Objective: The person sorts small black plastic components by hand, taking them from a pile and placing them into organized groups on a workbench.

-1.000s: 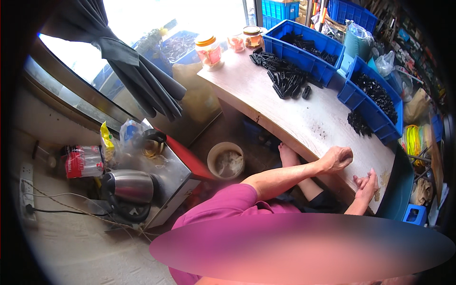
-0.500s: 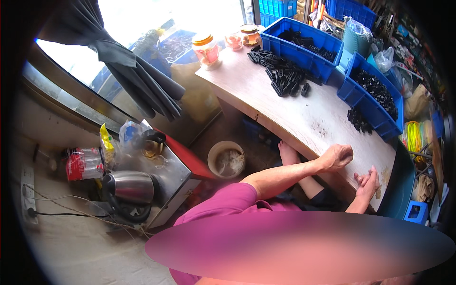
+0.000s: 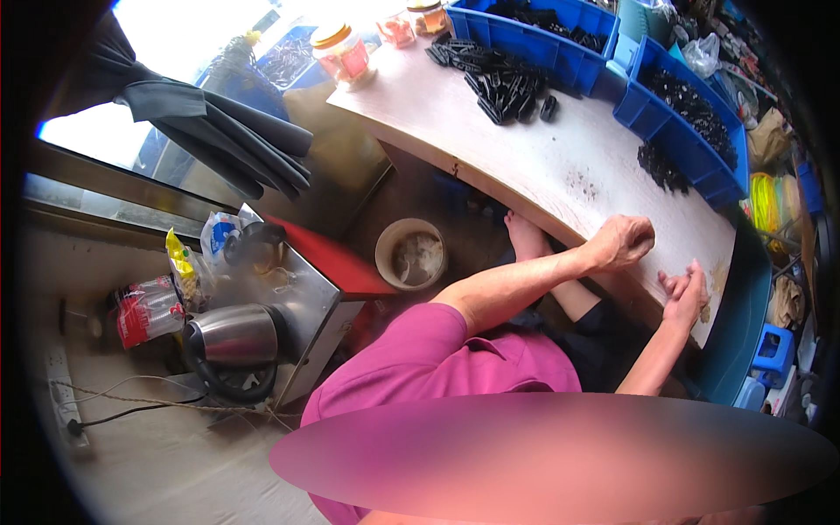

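Over the near edge of the pale table (image 3: 560, 149), my left hand (image 3: 619, 243) is closed, its fingers curled inward. Whatever those fingers may hold is hidden. Just to its right, my right hand (image 3: 686, 296) is palm-up near the table's right end, fingers partly bent and apart, with nothing visible in them. A pile of long black plastic pieces (image 3: 507, 87) lies farther back on the table. Smaller black parts (image 3: 662, 168) are heaped in front of the right-hand blue bin (image 3: 643, 115).
Another blue bin (image 3: 534, 44) of black pieces stands at the back, beside lidded jars (image 3: 343, 57). To the left, a steel kettle (image 3: 234, 337) sits on a red-sided cabinet (image 3: 328, 254). A pale bucket (image 3: 411, 254) stands on the floor below the table.
The view has tilted downward, so the table, bins and kettle appear higher in the picture. Both hands keep nearly the same poses and places over the table.
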Demonstrator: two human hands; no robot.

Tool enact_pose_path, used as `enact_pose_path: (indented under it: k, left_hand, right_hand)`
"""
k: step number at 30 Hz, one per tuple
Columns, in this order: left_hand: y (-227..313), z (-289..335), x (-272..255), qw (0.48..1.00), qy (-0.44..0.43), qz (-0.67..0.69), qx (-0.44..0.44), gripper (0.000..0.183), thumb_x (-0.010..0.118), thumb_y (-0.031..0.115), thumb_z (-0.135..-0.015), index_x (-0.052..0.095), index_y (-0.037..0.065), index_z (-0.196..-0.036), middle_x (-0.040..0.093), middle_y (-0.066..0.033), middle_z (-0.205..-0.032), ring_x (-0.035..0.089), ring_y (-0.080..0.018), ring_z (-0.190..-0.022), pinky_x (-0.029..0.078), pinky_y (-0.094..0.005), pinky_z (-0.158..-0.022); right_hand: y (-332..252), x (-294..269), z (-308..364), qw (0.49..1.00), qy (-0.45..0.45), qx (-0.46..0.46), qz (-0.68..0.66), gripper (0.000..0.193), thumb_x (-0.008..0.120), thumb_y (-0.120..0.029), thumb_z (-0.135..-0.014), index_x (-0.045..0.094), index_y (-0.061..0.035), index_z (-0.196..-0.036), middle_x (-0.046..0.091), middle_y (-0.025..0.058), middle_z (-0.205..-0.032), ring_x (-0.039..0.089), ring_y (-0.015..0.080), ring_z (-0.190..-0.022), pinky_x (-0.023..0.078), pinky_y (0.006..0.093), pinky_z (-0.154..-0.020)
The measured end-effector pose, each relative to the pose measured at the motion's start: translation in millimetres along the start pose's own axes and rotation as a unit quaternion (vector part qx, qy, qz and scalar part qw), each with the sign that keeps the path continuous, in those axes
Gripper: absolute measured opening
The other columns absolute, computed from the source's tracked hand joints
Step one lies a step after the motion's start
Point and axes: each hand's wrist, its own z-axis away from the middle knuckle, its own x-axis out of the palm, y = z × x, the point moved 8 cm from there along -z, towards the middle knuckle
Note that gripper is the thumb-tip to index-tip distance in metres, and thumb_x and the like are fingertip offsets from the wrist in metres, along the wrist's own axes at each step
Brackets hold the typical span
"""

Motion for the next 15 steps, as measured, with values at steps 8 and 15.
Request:
enact_pose_path:
  k: [8, 15]
  left_hand:
    - [2.1, 4.7, -3.8, 1.000, 0.004, -0.005, 0.005, 0.007, 0.063, 0.007, -0.080, 0.062, 0.000, -0.080, 0.063, -0.0153, -0.070, 0.063, -0.0239, -0.062, 0.050, -0.0337, -0.060]
    - [-10.0, 3.9, 7.2, 0.998, 0.000, 0.069, -0.011, 0.010, 0.063, 0.009, -0.083, 0.062, -0.001, -0.085, 0.062, -0.0125, -0.068, 0.061, -0.0163, -0.064, 0.049, -0.0315, -0.060]
  right_hand:
    - [-7.7, 12.6, 17.2, 0.995, 0.085, 0.016, -0.047, 0.024, 0.060, -0.024, -0.090, 0.051, -0.0026, -0.084, 0.029, 0.0014, -0.046, 0.039, 0.0142, -0.042, 0.058, 0.0452, -0.064]
    - [3.2, -7.4, 3.1, 0.994, 0.085, 0.030, -0.055, 0.023, 0.061, -0.024, -0.089, 0.052, -0.0036, -0.084, 0.031, 0.0013, -0.046, 0.042, 0.0143, -0.042, 0.058, 0.0472, -0.059]
